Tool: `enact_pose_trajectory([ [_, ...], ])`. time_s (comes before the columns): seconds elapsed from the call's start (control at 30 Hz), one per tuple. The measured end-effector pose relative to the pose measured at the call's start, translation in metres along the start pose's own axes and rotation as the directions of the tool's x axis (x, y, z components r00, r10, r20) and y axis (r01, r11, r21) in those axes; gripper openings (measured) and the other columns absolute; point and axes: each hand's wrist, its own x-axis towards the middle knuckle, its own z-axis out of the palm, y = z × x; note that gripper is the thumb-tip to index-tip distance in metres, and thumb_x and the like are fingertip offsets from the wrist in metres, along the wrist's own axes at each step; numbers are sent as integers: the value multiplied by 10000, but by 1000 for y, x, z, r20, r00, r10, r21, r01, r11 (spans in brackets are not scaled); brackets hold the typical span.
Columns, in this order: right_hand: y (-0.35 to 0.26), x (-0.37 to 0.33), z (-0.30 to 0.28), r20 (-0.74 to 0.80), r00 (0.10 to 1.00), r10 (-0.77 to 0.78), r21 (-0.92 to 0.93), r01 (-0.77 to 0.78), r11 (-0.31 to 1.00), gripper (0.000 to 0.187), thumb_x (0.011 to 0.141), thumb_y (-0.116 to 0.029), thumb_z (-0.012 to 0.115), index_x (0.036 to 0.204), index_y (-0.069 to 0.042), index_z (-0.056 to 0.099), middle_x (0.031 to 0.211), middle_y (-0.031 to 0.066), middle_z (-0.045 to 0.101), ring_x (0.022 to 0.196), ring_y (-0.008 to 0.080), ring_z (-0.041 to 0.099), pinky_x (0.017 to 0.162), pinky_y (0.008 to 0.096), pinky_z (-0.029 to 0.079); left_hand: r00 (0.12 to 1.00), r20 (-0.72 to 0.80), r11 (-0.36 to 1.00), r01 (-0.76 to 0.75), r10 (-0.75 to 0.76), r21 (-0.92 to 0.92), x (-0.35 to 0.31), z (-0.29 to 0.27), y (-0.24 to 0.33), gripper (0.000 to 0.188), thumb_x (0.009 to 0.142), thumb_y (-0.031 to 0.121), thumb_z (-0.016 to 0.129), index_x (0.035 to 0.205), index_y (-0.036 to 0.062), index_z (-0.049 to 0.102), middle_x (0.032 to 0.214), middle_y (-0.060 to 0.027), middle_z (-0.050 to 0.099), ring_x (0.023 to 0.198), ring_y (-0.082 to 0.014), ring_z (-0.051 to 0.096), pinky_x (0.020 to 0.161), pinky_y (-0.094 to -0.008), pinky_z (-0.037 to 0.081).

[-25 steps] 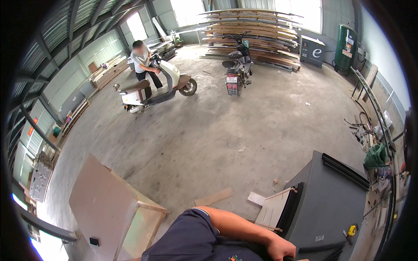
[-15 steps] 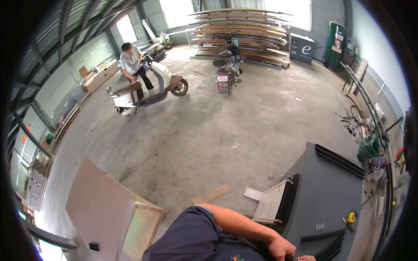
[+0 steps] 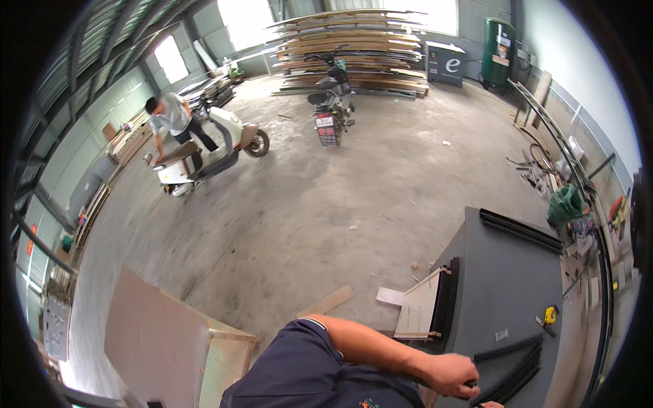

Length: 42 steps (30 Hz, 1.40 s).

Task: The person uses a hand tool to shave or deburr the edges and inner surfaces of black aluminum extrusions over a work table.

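Note:
My left arm reaches across to the right, above the near edge of a dark grey work surface (image 3: 510, 272). My left hand (image 3: 453, 374) is closed around something small and dark that I cannot make out. Only a sliver of my right hand (image 3: 491, 405) shows at the lower edge; its fingers are mostly cut off. Beside the hands lies a bundle of long black strips (image 3: 520, 370). Farther along the surface are a small clear packet (image 3: 502, 334) and a yellow tape measure (image 3: 550, 315). More black strips (image 3: 520, 230) rest along the far edge.
Pale panels (image 3: 160, 336) stand at the lower left, with a board (image 3: 331, 300) on the floor. A person (image 3: 173, 119) bends over a white scooter (image 3: 224, 132); a dark scooter (image 3: 332, 98) is parked beyond. Stacked boards (image 3: 347, 54) and a green tank (image 3: 498, 53) line the back.
The whole view has swung to the right. My left hand has come up and a little right, showing more of its closed fingers. By the white scooter, the person leans lower over the seat.

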Motion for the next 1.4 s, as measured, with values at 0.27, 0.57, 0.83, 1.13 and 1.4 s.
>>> enact_pose_trajectory([
  [0.27, 34, -14, 29, -252, 925, 285, 99, -269, 958, 63, 889, 12, 541, 927, -5, 587, 823, 86, 647, 758, 151, 586, 735, 291, 482, 829, -474, 907, -399, 296, -132, 58, -106, 53, 69, 974, 42, 536, 954, -19, 509, 761, -85, 620, 638, -144, 655, 529, -288, 520],
  [0.57, 53, -37, 32, -559, 517, 648, 616, -265, 742, 163, 852, -23, 472, 948, 15, 598, 772, 61, 609, 680, 141, 541, 626, 266, 439, 664, -730, 672, -616, 162, -411, 166, -175, 49, 218, 1021, 237, 478, 1038, 34, 558, 1019, -130, 628, 676, -222, 587, 623, -347, 525],
  [0.83, 51, -47, 48, -600, 516, 612, 744, 76, 664, 380, 922, -258, 637, 1207, -10, 593, 611, -18, 413, 526, 81, 358, 497, 261, 273, 849, -476, 597, -264, -229, -758, 251, -177, -38, 194, 1005, 168, 463, 902, 26, 547, 845, -86, 587, 767, -196, 570, 701, -295, 511],
  [1.13, 16, -32, 44, -713, 384, 586, 584, -138, 800, 256, 910, -152, 686, 1107, -5, 614, 798, 5, 594, 686, 71, 558, 590, 219, 441, 818, -319, 505, -41, -478, -862, 301, -132, -100, 242, 969, 153, 447, 778, 23, 517, 776, -103, 571, 713, -206, 576, 664, -311, 526],
  [1.4, -20, -7, 39, -751, 656, 77, -160, -294, 942, 203, 713, -19, 731, 910, -21, 681, 725, 64, 631, 600, 161, 617, 532, 271, 444, 640, -430, 680, 203, -637, -705, 288, -137, -160, 428, 1011, 319, 438, 1211, -55, 502, 1058, -143, 579, 935, -228, 570, 849, -355, 505],
])
